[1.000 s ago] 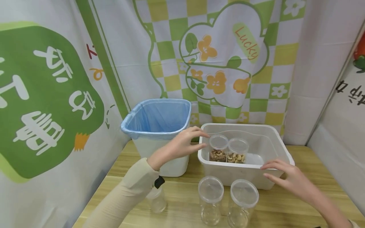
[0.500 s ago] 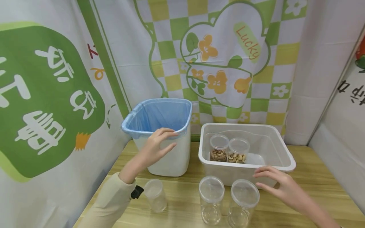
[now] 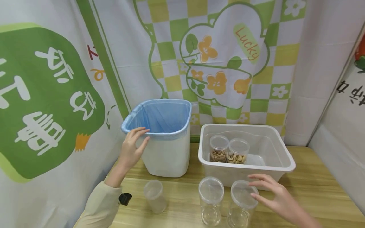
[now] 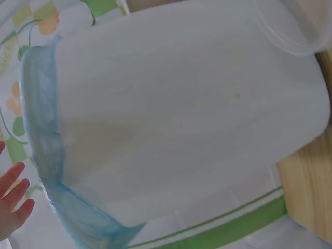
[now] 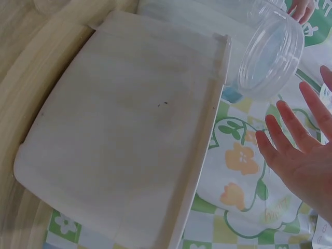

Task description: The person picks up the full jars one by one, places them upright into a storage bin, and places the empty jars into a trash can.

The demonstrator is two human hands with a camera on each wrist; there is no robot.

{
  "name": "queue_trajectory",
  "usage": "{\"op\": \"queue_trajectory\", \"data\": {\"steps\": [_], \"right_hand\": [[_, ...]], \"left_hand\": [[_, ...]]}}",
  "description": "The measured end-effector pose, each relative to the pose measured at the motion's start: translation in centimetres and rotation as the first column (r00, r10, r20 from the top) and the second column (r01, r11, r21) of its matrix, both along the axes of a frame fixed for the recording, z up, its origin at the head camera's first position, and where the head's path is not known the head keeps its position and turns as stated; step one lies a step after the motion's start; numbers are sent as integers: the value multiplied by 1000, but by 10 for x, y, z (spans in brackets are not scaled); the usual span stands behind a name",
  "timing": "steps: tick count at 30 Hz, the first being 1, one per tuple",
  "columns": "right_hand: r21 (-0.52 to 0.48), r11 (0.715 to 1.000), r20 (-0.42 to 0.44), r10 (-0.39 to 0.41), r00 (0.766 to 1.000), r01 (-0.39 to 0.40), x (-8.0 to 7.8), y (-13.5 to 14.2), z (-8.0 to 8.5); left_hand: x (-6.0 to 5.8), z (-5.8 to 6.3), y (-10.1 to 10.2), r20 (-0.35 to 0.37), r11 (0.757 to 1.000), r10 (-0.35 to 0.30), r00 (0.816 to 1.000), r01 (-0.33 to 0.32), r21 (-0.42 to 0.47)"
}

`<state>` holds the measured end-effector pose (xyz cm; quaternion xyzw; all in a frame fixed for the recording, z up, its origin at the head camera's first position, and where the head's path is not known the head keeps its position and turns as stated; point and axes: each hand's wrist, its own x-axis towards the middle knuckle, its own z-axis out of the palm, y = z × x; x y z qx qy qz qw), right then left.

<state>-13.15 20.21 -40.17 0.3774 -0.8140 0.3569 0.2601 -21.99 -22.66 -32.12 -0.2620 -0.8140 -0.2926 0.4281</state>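
Note:
My left hand (image 3: 131, 148) is bare, fingers loosely bent, in front of the left rim of a white bin (image 3: 168, 155) with a blue liner. Below it stands a clear lidded jar (image 3: 156, 198). My right hand (image 3: 271, 191) holds nothing; its fingertips overlap the edge of the lid on the right one of two clear jars (image 3: 242, 193). The other clear jar (image 3: 211, 193) stands just left of that. In the right wrist view the fingers (image 5: 282, 137) are spread beside a jar (image 5: 272, 54). The left wrist view shows the left fingertips (image 4: 18, 194) near the liner.
A white plastic tub (image 3: 271, 172) stands behind the two front jars. Inside are a jar of brownish nuts (image 3: 219, 155) and a jar of cashews (image 3: 237, 158). A printed curtain (image 3: 216, 47) hangs behind the wooden table (image 3: 316, 177).
My left hand has moved left from the tub's left rim, past the bin's front. My right hand has come left and down from the tub's front rim to the right front jar.

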Motion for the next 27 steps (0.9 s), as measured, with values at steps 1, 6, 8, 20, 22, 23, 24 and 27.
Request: {"op": "queue_trajectory", "data": {"steps": [1, 6, 8, 20, 22, 23, 24, 27], "right_hand": [[5, 1000, 10, -7, 1000, 7, 1, -1, 0], [-24, 999, -27, 30, 999, -31, 2, -5, -6], [-22, 999, -26, 43, 999, -43, 3, -6, -10], [9, 999, 10, 53, 999, -53, 4, -10, -30], [-11, 998, -3, 65, 998, -65, 3, -10, -33], [-18, 998, -2, 68, 998, -68, 2, -10, -34], [-26, 997, -5, 74, 997, -74, 2, -10, -36], [-48, 995, -22, 87, 996, -88, 0, -11, -38]], "left_hand": [[-1, -2, -3, 3, 1000, 10, 1000, -10, 4], [-5, -9, -15, 86, 998, 63, 994, -65, 20], [-7, -12, -18, 138, 996, 84, 987, -88, 19], [-19, -25, -37, 221, 996, 84, 972, -92, 23], [-21, -25, -38, 212, 996, 80, 974, -88, 28], [-21, -25, -39, 209, 996, 79, 975, -88, 31], [-22, -25, -39, 204, 996, 77, 976, -86, 35], [-22, -25, -41, 194, 995, 76, 978, -87, 46]]}}
